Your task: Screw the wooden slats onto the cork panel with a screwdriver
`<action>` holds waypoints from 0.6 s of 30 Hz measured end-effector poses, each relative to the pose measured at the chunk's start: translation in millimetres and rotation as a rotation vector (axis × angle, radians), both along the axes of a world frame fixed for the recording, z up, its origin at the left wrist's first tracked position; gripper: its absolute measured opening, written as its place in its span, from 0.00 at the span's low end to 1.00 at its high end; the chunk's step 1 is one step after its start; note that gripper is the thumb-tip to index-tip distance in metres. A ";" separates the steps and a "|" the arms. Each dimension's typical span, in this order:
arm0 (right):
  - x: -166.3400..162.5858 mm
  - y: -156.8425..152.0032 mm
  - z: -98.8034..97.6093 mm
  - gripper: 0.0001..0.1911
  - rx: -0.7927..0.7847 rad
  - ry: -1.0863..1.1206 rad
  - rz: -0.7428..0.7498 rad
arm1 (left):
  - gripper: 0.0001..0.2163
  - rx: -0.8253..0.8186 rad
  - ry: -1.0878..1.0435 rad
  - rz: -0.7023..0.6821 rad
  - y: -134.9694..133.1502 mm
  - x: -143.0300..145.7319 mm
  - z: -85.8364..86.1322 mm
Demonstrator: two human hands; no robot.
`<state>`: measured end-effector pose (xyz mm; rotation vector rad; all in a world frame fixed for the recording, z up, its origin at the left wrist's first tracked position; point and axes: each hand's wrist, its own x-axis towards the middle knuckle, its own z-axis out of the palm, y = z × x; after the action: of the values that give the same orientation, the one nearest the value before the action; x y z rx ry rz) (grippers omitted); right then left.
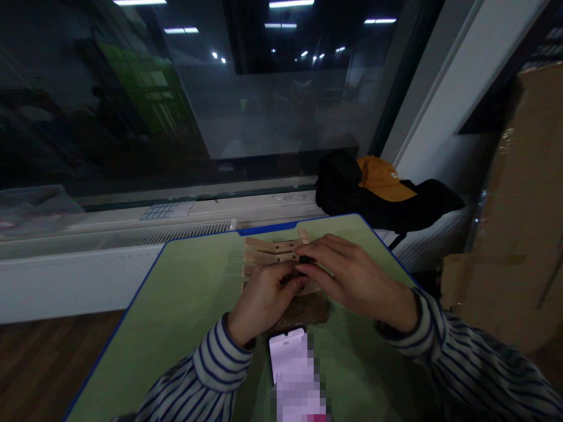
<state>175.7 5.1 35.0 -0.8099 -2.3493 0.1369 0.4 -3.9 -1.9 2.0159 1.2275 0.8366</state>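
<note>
Head view: the right hand [347,269] pinches a black piece [304,259] over wooden slats [259,257] on the table [197,293]; whether the left hand [264,302] grips, I can't tell. I judge this positioning; next calls for steadiness.

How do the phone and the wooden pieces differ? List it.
The phone has a lit, pale screen; the wooden pieces are light tan with dark holes. The phone is a single slab, while the wooden pieces are several, set side by side. The phone lies nearer the person, uncovered by hands; the wooden pieces are partly hidden by the left hand and right hand. Both are on the green tabletop.
</note>
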 end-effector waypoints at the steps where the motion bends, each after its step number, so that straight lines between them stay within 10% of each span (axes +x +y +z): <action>1: -0.7 0.1 -0.6 0.11 0.010 -0.001 -0.002 | 0.07 0.000 -0.003 -0.011 0.1 0.0 0.7; 18: -2.9 0.8 -3.5 0.14 0.003 -0.010 -0.020 | 0.06 0.020 -0.016 0.103 3.0 2.3 -8.8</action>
<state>172.8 5.9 31.5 -0.8344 -2.3494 0.1203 2.7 -0.8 -10.7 1.9714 1.3285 0.9153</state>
